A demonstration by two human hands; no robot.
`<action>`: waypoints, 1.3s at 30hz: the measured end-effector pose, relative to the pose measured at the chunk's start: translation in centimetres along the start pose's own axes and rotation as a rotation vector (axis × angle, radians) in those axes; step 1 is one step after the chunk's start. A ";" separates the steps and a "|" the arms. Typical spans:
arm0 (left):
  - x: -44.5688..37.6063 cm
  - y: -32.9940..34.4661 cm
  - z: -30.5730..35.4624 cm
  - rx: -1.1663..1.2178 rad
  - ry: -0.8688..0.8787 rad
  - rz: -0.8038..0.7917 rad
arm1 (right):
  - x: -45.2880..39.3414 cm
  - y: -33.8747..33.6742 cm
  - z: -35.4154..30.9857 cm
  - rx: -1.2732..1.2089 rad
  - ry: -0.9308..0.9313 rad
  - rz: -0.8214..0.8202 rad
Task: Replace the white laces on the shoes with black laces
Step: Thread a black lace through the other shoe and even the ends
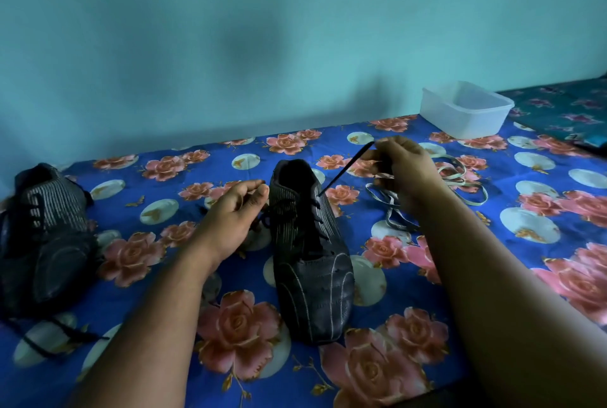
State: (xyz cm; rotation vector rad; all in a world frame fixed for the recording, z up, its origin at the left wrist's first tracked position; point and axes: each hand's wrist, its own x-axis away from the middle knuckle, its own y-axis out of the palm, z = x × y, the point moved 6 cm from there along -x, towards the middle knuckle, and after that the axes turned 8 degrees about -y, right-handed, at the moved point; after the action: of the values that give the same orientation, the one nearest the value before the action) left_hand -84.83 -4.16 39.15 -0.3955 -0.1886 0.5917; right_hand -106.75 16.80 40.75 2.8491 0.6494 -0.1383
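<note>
Head view: the shoe (pixel 312 253) is sitting mid-frame on the sheet (pixel 492 276); your right hand (pixel 405 171) is pinching its black lace (pixel 346 167) taut, your left hand (pixel 230 217) gripping the other end; white laces (pixel 460 187) are lying right

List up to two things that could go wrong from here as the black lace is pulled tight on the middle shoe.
1. The right hand pulls the black lace taut; the unheld shoe may tip.
2. The loose white laces beside that hand might tangle with it.
</note>
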 end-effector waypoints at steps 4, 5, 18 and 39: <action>-0.2 -0.4 -0.3 -0.067 0.009 0.011 | -1.5 -3.5 0.4 0.304 -0.059 0.312; -0.4 -0.4 -0.4 -0.070 0.024 0.005 | -1.7 -3.6 0.1 0.414 -0.118 0.320; 0.5 -0.4 0.9 0.050 0.172 -0.075 | 2.9 5.1 -0.3 0.564 -0.367 -0.673; -0.5 -1.5 -0.6 0.084 0.115 -0.064 | -0.7 1.9 0.4 0.937 -0.514 -0.211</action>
State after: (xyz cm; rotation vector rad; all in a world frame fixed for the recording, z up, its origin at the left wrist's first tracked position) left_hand -84.31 -5.71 39.19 -0.3398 -0.0654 0.5110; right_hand -106.52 14.76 40.83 3.2846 0.9304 -1.5045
